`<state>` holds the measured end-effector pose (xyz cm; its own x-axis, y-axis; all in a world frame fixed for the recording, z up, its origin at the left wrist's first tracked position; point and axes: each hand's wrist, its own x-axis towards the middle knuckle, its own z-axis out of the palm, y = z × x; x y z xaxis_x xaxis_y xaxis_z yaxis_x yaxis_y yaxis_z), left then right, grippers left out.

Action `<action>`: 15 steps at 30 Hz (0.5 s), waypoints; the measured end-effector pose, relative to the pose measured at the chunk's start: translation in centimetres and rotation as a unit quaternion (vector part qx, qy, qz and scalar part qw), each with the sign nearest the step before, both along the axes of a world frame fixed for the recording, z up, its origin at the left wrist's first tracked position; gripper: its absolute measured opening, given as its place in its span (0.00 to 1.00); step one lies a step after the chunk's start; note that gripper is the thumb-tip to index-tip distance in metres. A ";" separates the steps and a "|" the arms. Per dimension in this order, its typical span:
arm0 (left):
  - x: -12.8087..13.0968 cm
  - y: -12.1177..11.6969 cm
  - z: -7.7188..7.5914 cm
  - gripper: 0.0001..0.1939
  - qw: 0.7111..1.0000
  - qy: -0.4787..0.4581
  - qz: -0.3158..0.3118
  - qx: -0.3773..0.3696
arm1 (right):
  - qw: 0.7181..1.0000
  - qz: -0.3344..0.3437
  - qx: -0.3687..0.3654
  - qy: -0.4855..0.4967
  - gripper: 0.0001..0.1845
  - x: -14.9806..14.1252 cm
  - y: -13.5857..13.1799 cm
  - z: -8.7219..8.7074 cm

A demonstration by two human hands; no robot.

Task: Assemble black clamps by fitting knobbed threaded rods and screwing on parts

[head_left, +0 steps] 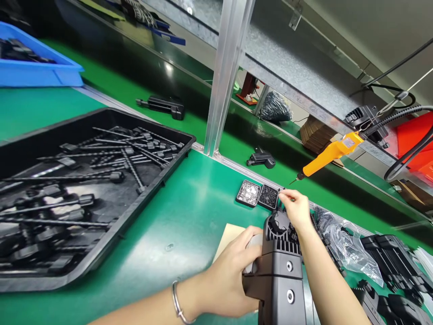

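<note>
My left hand [233,275], with a metal bangle at the wrist, is wrapped round a black plastic housing [284,266]. This housing has a round clamp-like opening and ribs at its far end, and two metal screws on its near face. A grey part [254,246] of it shows by my left fingers. My right hand [296,205] is closed in a pinch beyond the housing, beside a small square tray of black screws [269,197]. Whatever its fingertips hold is too small to make out. Touching that tray is another small tray of silvery hardware [248,192].
An orange electric screwdriver [331,154] hangs above my right hand. A large black tray [149,194] of dark rods lies left, with a blue bin [40,74] behind. Clear plastic bags [352,250] and black parts [389,257] lie right. A metal post [226,76] rises ahead.
</note>
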<state>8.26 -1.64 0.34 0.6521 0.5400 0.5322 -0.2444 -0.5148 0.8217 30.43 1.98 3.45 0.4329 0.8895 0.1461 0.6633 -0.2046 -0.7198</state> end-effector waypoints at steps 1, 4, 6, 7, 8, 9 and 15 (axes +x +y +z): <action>0.0 0.0 -0.1 0.19 1.000 0.004 0.007 0.000 | 0.999 0.005 -0.029 -0.032 0.15 0.3 1.4 -1.3; 0.0 0.0 -0.5 0.20 1.000 0.005 0.012 0.009 | 0.987 0.027 -0.095 -0.126 0.10 0.2 4.2 -4.4; 0.0 0.1 -0.6 0.21 1.000 0.002 0.011 0.019 | 0.976 0.035 -0.124 -0.176 0.09 0.0 4.9 -5.5; 0.0 0.2 -0.6 0.23 1.000 0.001 0.012 0.025 | 0.970 0.037 -0.138 -0.195 0.09 -0.1 5.1 -5.8; 0.0 0.2 -0.6 0.24 0.999 -0.001 0.014 0.029 | 0.965 0.038 -0.152 -0.212 0.09 -0.1 5.2 -6.0; -0.1 0.2 -0.6 0.25 0.999 -0.002 0.015 0.033 | 0.959 0.039 -0.166 -0.226 0.09 -0.1 5.3 -6.1; -0.3 0.0 -0.5 0.24 1.000 0.011 0.014 0.021 | 0.939 0.044 -0.202 -0.275 0.10 0.2 5.3 -6.3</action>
<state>8.01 -1.62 -0.12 0.6489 0.5351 0.5409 -0.2119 -0.5557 0.8039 30.66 7.28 -2.87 0.3136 0.9491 -0.0299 0.9389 -0.3146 -0.1396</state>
